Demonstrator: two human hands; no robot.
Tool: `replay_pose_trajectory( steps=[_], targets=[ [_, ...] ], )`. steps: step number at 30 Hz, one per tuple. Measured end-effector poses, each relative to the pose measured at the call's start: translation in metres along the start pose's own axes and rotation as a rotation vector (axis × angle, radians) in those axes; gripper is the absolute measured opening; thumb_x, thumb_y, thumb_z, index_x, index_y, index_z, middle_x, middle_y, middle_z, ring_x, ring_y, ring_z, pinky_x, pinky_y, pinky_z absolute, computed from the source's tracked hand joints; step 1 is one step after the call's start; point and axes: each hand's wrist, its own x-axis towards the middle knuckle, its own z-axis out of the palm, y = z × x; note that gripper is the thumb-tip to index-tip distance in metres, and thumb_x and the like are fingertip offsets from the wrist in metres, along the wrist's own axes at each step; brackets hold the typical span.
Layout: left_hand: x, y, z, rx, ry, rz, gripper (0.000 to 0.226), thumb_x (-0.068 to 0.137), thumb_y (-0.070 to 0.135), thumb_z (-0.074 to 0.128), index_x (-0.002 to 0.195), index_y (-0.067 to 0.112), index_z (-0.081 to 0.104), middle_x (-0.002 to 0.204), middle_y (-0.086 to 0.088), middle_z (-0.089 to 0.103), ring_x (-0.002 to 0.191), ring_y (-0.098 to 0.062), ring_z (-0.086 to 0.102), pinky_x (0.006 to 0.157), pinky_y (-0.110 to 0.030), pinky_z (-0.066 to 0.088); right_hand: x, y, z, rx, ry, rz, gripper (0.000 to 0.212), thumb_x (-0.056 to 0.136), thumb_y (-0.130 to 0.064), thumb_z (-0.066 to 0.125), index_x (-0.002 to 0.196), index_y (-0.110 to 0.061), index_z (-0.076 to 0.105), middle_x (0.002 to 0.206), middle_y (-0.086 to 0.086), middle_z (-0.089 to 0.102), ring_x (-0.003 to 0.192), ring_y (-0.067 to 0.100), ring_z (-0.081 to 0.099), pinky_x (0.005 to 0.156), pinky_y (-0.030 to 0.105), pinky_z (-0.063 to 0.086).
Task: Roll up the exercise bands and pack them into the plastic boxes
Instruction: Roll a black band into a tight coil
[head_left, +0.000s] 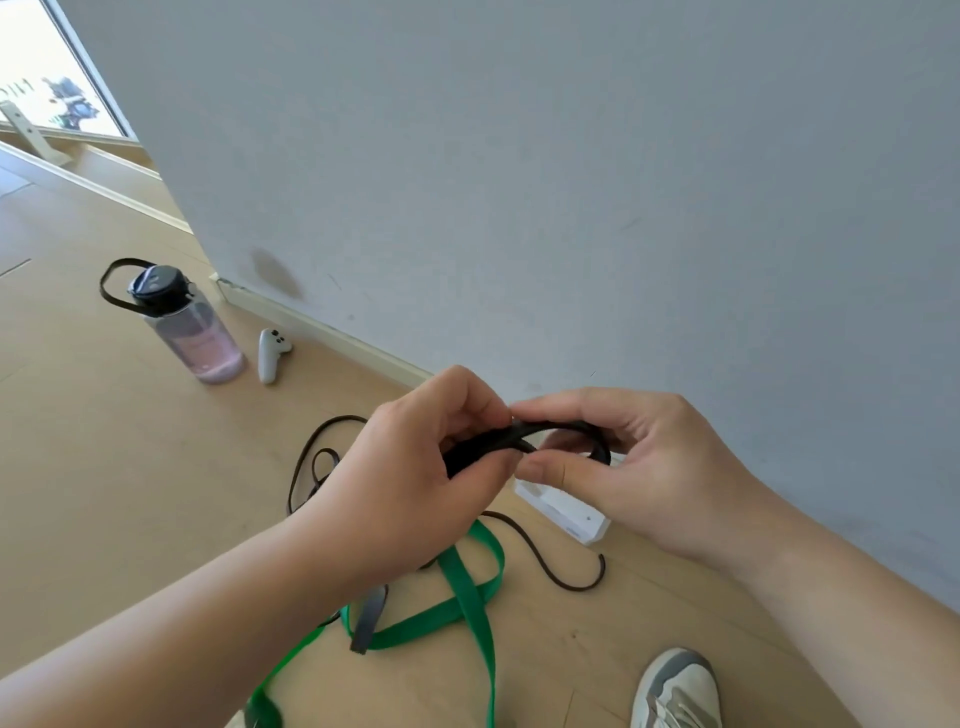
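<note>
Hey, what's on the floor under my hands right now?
A green exercise band, a thin dark band and a short grey strip lie there. A white box by the wall shows partly; the right hand covers its far end.

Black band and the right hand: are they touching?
Touching. The head view shows the right hand pinching the black band between thumb and fingers.

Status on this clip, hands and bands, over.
Left hand grips black band. Right hand pinches its loop. Green band loose on floor, not yet rolled.
</note>
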Motion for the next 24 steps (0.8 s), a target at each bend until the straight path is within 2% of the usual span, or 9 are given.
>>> replay_pose_trajectory(
  steps=[4, 7, 9, 11, 13, 17, 20, 22, 24],
  targets=[
    [0.001, 0.0, 0.002, -0.065, 0.06, 0.016, 0.018, 0.082, 0.01, 0.084, 0.085, 0.022, 0.069, 0.105, 0.01, 0.077, 0.095, -0.012, 0.076, 0.086, -0.037, 0.061, 0.002, 0.006, 0.002, 0.145, 0.011, 0.008, 0.018, 0.081, -0.009, 0.082, 0.098, -0.015, 0.081, 0.092, -0.008, 0.082, 0.091, 0.006, 0.077, 0.083, 0.017, 0.056],
    [0.001, 0.003, 0.0, -0.069, 0.074, 0.064, 0.019, 0.08, 0.009, 0.085, 0.083, 0.022, 0.072, 0.113, 0.008, 0.071, 0.097, -0.019, 0.075, 0.088, -0.041, 0.061, 0.002, 0.005, 0.002, 0.257, -0.019, 0.049, 0.015, 0.083, -0.002, 0.079, 0.097, -0.006, 0.078, 0.085, 0.0, 0.081, 0.083, 0.01, 0.077, 0.075, 0.016, 0.056],
    [0.0, 0.004, -0.002, -0.078, 0.044, 0.083, 0.024, 0.082, 0.009, 0.084, 0.092, 0.026, 0.071, 0.114, 0.006, 0.071, 0.098, -0.023, 0.074, 0.09, -0.045, 0.06, 0.002, 0.004, 0.002, 0.284, -0.009, 0.035, 0.013, 0.084, 0.001, 0.078, 0.095, -0.006, 0.078, 0.079, -0.002, 0.08, 0.077, 0.008, 0.075, 0.07, 0.015, 0.054],
    [-0.001, 0.001, -0.001, -0.066, -0.049, 0.022, 0.039, 0.081, 0.011, 0.082, 0.108, 0.033, 0.063, 0.107, 0.003, 0.073, 0.095, -0.023, 0.074, 0.087, -0.046, 0.06, 0.001, 0.001, 0.003, 0.295, 0.023, 0.009, 0.014, 0.083, 0.004, 0.078, 0.092, -0.006, 0.078, 0.075, -0.003, 0.078, 0.072, 0.007, 0.073, 0.068, 0.015, 0.054],
    [-0.002, -0.007, 0.004, 0.038, -0.167, -0.065, 0.052, 0.08, 0.012, 0.079, 0.116, 0.04, 0.056, 0.101, 0.007, 0.072, 0.093, -0.014, 0.072, 0.086, -0.038, 0.059, 0.0, -0.004, 0.004, 0.285, 0.038, -0.028, 0.014, 0.082, 0.005, 0.079, 0.09, -0.007, 0.08, 0.078, 0.0, 0.079, 0.075, 0.01, 0.076, 0.072, 0.017, 0.056],
    [-0.005, -0.029, 0.015, 0.35, -0.374, -0.243, 0.028, 0.085, 0.021, 0.07, 0.092, 0.044, 0.056, 0.104, 0.015, 0.07, 0.093, 0.001, 0.065, 0.085, -0.017, 0.053, -0.002, -0.018, -0.007, 0.33, 0.132, -0.081, 0.014, 0.079, -0.001, 0.08, 0.085, -0.012, 0.08, 0.073, 0.003, 0.078, 0.069, 0.013, 0.074, 0.067, 0.017, 0.056],
    [0.003, -0.043, 0.006, 0.422, -0.304, -0.287, 0.023, 0.084, 0.018, 0.066, 0.099, 0.036, 0.063, 0.09, 0.012, 0.068, 0.083, -0.004, 0.065, 0.083, -0.033, 0.058, 0.0, -0.009, -0.03, 0.3, 0.266, -0.035, 0.014, 0.081, 0.0, 0.079, 0.084, -0.014, 0.079, 0.067, 0.0, 0.074, 0.065, 0.013, 0.069, 0.061, 0.017, 0.052],
    [0.009, -0.038, -0.007, 0.368, -0.207, -0.276, 0.029, 0.082, 0.015, 0.068, 0.1, 0.038, 0.063, 0.079, 0.013, 0.069, 0.071, -0.004, 0.064, 0.076, -0.034, 0.058, 0.002, 0.011, -0.046, 0.105, 0.336, 0.042, 0.017, 0.085, -0.006, 0.08, 0.083, -0.022, 0.078, 0.07, -0.004, 0.073, 0.065, 0.011, 0.066, 0.066, 0.023, 0.053],
    [0.013, -0.024, -0.018, 0.244, -0.107, -0.261, 0.04, 0.081, 0.009, 0.075, 0.104, 0.039, 0.063, 0.076, 0.01, 0.069, 0.065, -0.007, 0.062, 0.073, -0.037, 0.058, 0.003, 0.031, -0.059, -0.107, 0.314, 0.146, 0.016, 0.088, -0.013, 0.08, 0.084, -0.028, 0.076, 0.073, -0.008, 0.071, 0.061, 0.006, 0.058, 0.066, 0.018, 0.049]
  ],
)
